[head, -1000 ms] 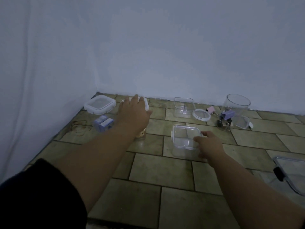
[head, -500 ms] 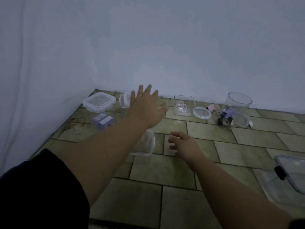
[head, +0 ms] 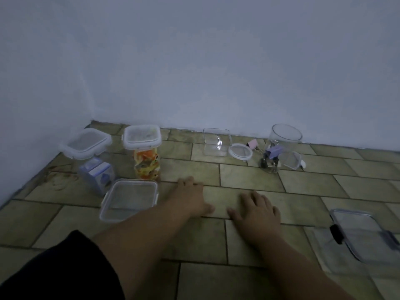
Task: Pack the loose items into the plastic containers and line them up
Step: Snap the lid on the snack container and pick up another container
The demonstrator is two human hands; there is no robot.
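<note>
My left hand (head: pixel 190 197) and my right hand (head: pixel 257 210) lie flat on the tiled floor (head: pixel 249 176), side by side, holding nothing. Left of my left hand stands an empty clear square container (head: pixel 129 199) with no lid. Behind it a tall lidded container (head: pixel 144 153) holds orange and yellow packets. At the far left is a lidded container (head: pixel 89 158) with purple-white boxes inside. By the wall stand a small empty clear box (head: pixel 217 142), a round lid (head: pixel 240 150) and a clear round jar (head: pixel 281 144) with binder clips.
A pink binder clip (head: pixel 252 144) lies next to the round lid. A small square lid (head: pixel 291 160) leans by the jar. A large flat lid with a black clasp (head: pixel 365 234) lies at the right. Rubber bands (head: pixel 59 177) lie near the left wall.
Both hands have come down flat onto the floor. The empty square container, held by my right hand a second ago, now stands at the left. The view has shifted closer.
</note>
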